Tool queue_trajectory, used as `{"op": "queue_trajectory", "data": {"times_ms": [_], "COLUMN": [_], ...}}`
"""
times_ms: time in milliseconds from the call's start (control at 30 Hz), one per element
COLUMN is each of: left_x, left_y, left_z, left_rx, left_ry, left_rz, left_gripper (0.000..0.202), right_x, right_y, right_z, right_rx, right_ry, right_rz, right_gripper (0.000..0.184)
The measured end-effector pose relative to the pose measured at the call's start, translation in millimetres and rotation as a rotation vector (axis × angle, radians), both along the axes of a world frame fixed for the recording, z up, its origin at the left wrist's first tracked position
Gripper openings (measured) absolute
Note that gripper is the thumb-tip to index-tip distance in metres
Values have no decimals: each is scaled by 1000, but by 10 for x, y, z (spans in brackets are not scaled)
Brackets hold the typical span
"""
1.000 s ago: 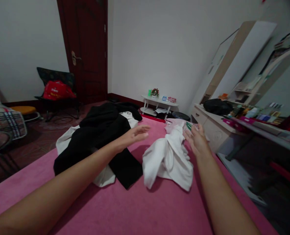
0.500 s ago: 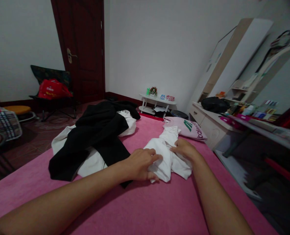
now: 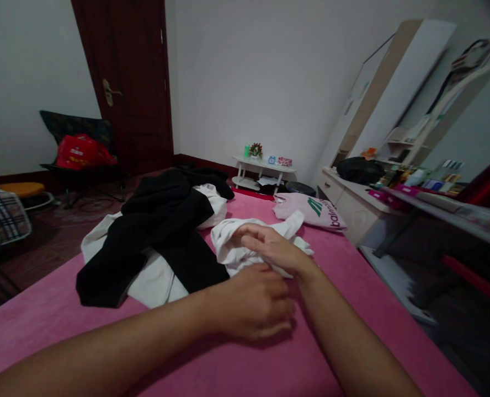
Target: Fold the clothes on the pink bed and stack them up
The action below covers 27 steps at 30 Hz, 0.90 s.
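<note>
A crumpled white garment [image 3: 228,242] lies on the pink bed cover [image 3: 307,353], bunched and turned over on itself. My right hand [image 3: 272,248] reaches over it from the right, its thumb and fingers closed at the cloth's upper fold. Nearer to me, my left hand [image 3: 255,303] is just above the cover, in front of the garment. Its fingers are loosely bent, a little apart and slightly blurred, and no cloth shows in them. To the left is a heap of black clothing [image 3: 158,220] with white clothing [image 3: 154,281] beneath it.
A folded pink shirt [image 3: 303,208] with lettering lies at the bed's far right corner. Beyond the right edge stand a dresser [image 3: 338,190] and a grey desk [image 3: 447,212]. A low white table [image 3: 261,164] stands by the back wall, and a chair with a red bag [image 3: 83,151] is left.
My right hand has moved left across the garment, turning part of it over leftwards. My left hand has come off the cloth and moved towards me. The view has shifted slightly.
</note>
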State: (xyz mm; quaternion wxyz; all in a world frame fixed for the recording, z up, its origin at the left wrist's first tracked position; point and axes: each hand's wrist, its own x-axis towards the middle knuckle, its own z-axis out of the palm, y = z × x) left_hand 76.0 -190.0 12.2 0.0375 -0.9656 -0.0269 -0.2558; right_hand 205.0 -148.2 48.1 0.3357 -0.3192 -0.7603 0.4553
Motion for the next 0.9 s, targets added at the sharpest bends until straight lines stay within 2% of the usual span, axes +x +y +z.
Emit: {"op": "queue_trajectory", "data": {"times_ms": [67, 133, 200, 267, 333, 433, 533, 600, 667, 733, 767, 833, 900], "left_x": [-89, -249, -447, -629, -746, -769, -686, -621, -558, -491, -456, -388, -339], "left_y": [283, 636, 976, 1236, 1379, 1395, 1279, 1175, 1068, 971, 932, 876, 847], "left_z": [-81, -178, -291, -400, -474, -475, -377, -307, -262, -246, -245, -249, -252], "left_rx": [-88, -154, -223, -317, -389, -432, -433, -440, -432, -388, -361, -317, -296], "left_ry": [-16, -77, -116, -109, -112, -188, -278, -261, -157, -25, 31, 107, 155], "left_rz": [253, 490, 702, 811, 807, 777, 660, 516, 459, 527, 583, 687, 747], "left_gripper": [29, 32, 37, 37, 30, 25, 29, 33, 40, 51, 55, 52, 42], "right_x": [148, 392, 648, 835, 906, 816, 647, 573, 546, 549, 551, 543, 504], "right_y": [110, 269, 420, 522, 566, 554, 493, 445, 408, 388, 383, 376, 362], "right_z": [-99, -245, -403, -523, -570, -530, -504, -552, -635, -701, -713, -685, -607], "right_rx": [107, 220, 259, 239, 252, 319, 379, 374, 340, 331, 345, 415, 544], "right_ry": [-74, -212, -439, -631, -663, -559, -632, -745, -839, -888, -887, -813, -661], "right_rz": [-170, -440, -734, -923, -932, -833, -758, -712, -705, -746, -788, -887, -939], "right_gripper": [34, 35, 42, 45, 41, 28, 15, 25, 49, 68, 70, 61, 38]}}
